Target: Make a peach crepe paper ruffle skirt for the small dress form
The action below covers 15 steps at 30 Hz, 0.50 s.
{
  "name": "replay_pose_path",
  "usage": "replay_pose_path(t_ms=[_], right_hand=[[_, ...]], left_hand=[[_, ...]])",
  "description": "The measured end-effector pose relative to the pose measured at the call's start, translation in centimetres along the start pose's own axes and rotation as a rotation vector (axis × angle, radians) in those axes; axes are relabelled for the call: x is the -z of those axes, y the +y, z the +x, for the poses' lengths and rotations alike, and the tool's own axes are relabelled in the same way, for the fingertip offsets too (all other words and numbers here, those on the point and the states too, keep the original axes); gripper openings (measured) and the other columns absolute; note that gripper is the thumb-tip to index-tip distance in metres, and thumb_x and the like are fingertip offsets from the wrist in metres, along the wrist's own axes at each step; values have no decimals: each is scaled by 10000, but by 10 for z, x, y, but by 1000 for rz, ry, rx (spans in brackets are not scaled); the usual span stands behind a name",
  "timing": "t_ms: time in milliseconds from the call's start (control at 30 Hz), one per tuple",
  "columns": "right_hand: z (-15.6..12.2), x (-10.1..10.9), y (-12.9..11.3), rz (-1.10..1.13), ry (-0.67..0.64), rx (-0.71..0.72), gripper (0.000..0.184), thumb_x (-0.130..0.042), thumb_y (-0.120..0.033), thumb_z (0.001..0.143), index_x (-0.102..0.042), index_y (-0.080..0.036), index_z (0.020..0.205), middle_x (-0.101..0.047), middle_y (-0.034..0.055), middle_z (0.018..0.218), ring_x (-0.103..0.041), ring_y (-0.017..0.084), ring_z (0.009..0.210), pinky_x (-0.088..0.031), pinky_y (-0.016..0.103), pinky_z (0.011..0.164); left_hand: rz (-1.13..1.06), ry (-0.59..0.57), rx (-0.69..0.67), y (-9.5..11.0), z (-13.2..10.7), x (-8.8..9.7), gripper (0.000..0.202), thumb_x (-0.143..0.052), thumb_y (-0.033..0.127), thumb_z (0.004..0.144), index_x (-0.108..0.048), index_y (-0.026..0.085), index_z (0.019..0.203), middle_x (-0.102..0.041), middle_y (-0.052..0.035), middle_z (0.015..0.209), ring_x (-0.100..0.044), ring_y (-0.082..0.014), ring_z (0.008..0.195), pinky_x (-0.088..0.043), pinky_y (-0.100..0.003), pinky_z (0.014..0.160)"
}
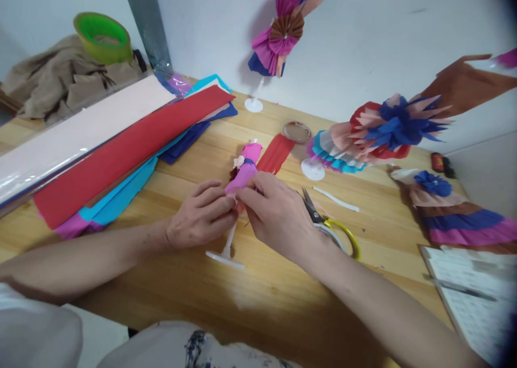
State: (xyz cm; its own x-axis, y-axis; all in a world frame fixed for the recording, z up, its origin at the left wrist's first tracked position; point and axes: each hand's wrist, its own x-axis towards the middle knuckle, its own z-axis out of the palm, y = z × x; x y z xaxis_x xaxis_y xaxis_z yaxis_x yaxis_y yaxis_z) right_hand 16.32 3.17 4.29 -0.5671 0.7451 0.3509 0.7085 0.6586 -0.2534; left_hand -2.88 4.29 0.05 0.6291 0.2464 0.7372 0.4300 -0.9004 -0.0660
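Observation:
A small dress-form figure (pixel 243 178) wrapped in bright pink crepe paper tilts between my hands. It carries a dark blue waistband and a pale flower, and stands on a white stem with a round base (pixel 225 259). My left hand (pixel 205 214) is closed on its lower edge from the left. From the right, my right hand (pixel 278 212) pinches the same edge between thumb and fingers. A bit of pale pink paper shows at the fingertips, mostly hidden. Behind the figure lies a strip of red crepe paper (pixel 277 153).
Yellow-handled scissors (pixel 343 236) lie beside my right wrist, near a white paper strip (pixel 336 199). Crepe paper sheets (pixel 133 155) cover the left side. A tape roll (pixel 297 132) and finished paper dresses (pixel 363 141) stand behind. A printed sheet (pixel 468 292) lies at right.

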Motion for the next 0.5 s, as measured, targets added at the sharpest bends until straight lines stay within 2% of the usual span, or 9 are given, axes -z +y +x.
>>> replay_pose_path(t_ms=[200,400,500], right_hand=[[-1,-1,4,150,20,-77,202,-495,-86,850,-661,-196,885,-613,43,824,-541,150,695,-366,261,570],[0,6,10,242,-19,-170,149,-551,-93,817,-645,-185,748,-613,20,738,-544,132,626,-359,255,554],[0,6,11,288,-15,-207,138,-568,-102,806,-624,-185,711,-612,14,709,-541,127,603,-357,250,541]], left_hand=[[-16,-34,32,-1,-2,0,164,-563,100,882,-603,260,881,-698,28,871,-624,-124,849,-492,-346,954],[-9,7,20,0,-3,-2,133,-597,98,863,-596,230,850,-700,12,843,-607,-138,831,-500,-350,937],[-49,-10,34,-1,-5,-2,131,-577,116,881,-602,244,875,-696,18,847,-603,-134,848,-488,-349,959]])
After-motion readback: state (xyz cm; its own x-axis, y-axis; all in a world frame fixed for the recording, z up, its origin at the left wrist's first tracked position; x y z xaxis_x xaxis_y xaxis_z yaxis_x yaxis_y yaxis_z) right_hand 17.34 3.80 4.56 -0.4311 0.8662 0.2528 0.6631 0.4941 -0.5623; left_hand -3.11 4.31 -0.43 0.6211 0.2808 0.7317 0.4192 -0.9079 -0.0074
